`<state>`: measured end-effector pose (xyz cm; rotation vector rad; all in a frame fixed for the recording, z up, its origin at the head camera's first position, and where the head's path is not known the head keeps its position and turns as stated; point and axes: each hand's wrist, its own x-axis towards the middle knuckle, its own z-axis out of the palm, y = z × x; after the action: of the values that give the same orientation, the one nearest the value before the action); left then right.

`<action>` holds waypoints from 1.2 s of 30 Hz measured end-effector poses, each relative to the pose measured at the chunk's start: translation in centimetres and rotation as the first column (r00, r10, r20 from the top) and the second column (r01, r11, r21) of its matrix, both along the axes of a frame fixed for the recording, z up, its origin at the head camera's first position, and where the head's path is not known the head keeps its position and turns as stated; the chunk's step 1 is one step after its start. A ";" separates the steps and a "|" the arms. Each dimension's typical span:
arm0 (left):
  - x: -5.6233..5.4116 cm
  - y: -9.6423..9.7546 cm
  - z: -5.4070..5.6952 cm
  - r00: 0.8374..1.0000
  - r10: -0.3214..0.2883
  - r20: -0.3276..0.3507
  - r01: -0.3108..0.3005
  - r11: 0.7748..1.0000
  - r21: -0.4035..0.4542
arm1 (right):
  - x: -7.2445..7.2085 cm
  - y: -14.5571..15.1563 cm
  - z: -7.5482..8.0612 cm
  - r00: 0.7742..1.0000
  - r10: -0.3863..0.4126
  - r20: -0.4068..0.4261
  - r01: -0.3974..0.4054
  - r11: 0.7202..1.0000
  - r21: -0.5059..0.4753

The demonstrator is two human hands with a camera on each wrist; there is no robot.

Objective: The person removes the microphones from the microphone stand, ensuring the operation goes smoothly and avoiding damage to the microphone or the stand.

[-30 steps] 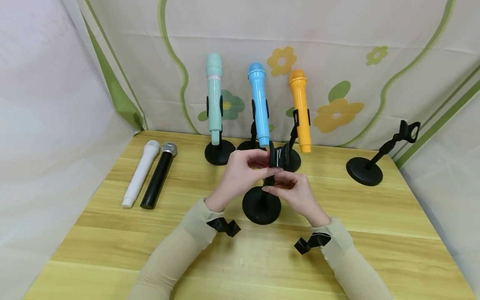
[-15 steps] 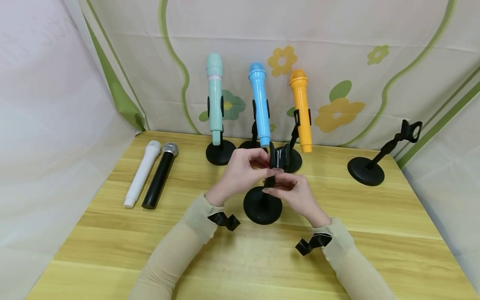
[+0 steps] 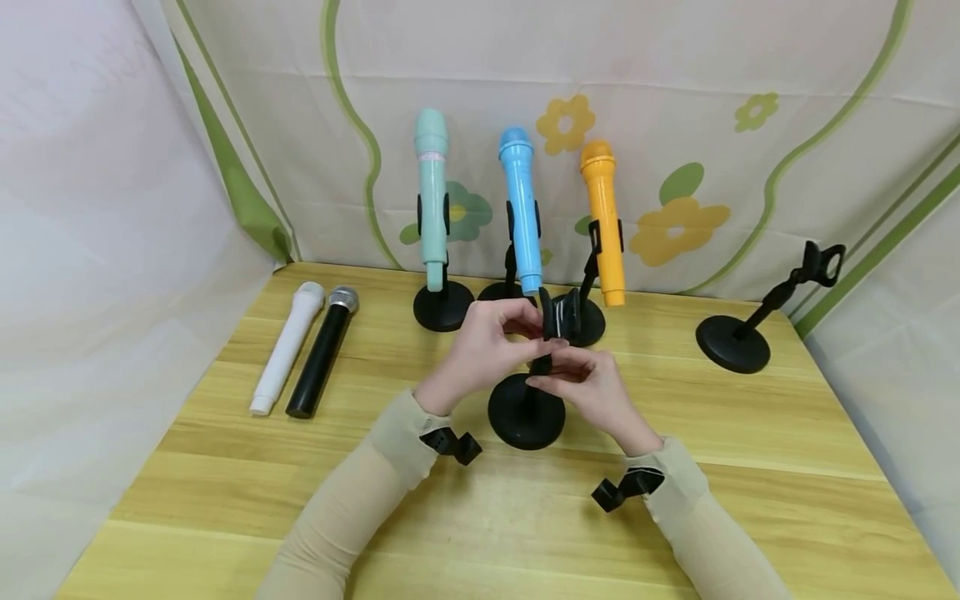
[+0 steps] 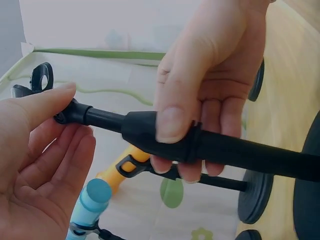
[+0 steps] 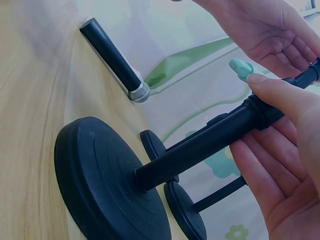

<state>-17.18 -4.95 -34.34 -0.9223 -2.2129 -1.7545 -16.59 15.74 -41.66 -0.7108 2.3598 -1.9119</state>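
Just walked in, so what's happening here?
A person's left hand pinches a black microphone stand near its empty clip, while the right hand grips its collar. Behind, three stands hold a mint microphone, a blue one and an orange one; a fourth is empty. A white microphone and a black one lie on the table.

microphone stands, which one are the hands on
The front microphone stand: the left hand and right hand grip it, while the other four stands sit untouched behind.

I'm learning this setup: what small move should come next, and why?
Perhaps the right hand should turn the collar of the near stand, the left hand steadying the top joint: they pinch those two spots, and the clip above is empty.
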 end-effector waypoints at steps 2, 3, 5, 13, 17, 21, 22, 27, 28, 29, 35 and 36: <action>0.0 0.0 -0.2 1.000 0.001 0.000 -0.001 1.000 -0.008 | 0.0 0.0 0.0 1.000 -0.001 0.004 0.001 1.000 0.000; 0.0 0.0 -0.4 1.000 0.002 0.002 -0.001 1.000 -0.012 | 0.0 0.0 0.0 1.000 -0.004 0.007 0.004 1.000 0.004; 0.0 0.0 -0.7 1.000 0.006 -0.001 -0.006 1.000 -0.022 | 0.0 0.0 -0.1 1.000 -0.006 0.017 0.006 1.000 0.007; -0.4 -0.3 -1.8 0.999 -0.044 0.015 0.044 0.999 -0.014 | -0.2 -0.1 -0.2 1.000 -0.003 0.027 0.003 1.000 0.003; -0.6 -0.3 -2.1 0.998 -0.068 0.008 0.068 0.998 -0.014 | -0.2 -0.1 -0.3 1.000 -0.006 0.024 0.006 1.000 -0.001; -0.7 -0.4 -2.3 0.997 -0.071 0.004 0.071 0.997 -0.013 | -0.1 -0.2 -0.2 1.000 -0.004 0.026 0.004 1.000 -0.006; -0.8 -0.4 -2.3 0.998 -0.069 0.007 0.069 0.998 -0.013 | 0.0 -0.2 -0.2 1.000 -0.003 0.027 0.003 1.000 -0.010; -0.6 -0.5 -2.2 0.998 -0.059 0.022 0.059 0.998 -0.026 | 0.0 -0.2 -0.7 0.999 0.015 0.040 -0.014 1.000 -0.011; -0.6 -0.5 -2.2 0.998 -0.059 0.025 0.059 0.998 -0.029 | 0.0 -0.2 -0.9 0.999 0.023 0.047 -0.023 1.000 -0.004; -0.6 -0.5 -2.2 0.998 -0.056 0.025 0.057 0.998 -0.032 | -0.1 -0.2 -1.2 0.998 0.031 0.057 -0.031 0.999 0.007; -0.5 -0.3 -2.3 0.998 -0.048 0.027 0.049 0.998 -0.029 | -0.2 -0.3 -2.6 0.996 0.062 0.070 -0.067 0.995 0.069; -0.5 -0.3 -2.3 0.998 -0.047 0.029 0.047 0.999 -0.027 | 0.0 -0.4 -2.3 0.996 0.064 0.064 -0.069 0.995 0.070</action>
<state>-17.66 -5.28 -36.62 -0.9691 -2.2567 -1.7719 -16.56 15.29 -44.01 -0.7048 2.3248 -1.7861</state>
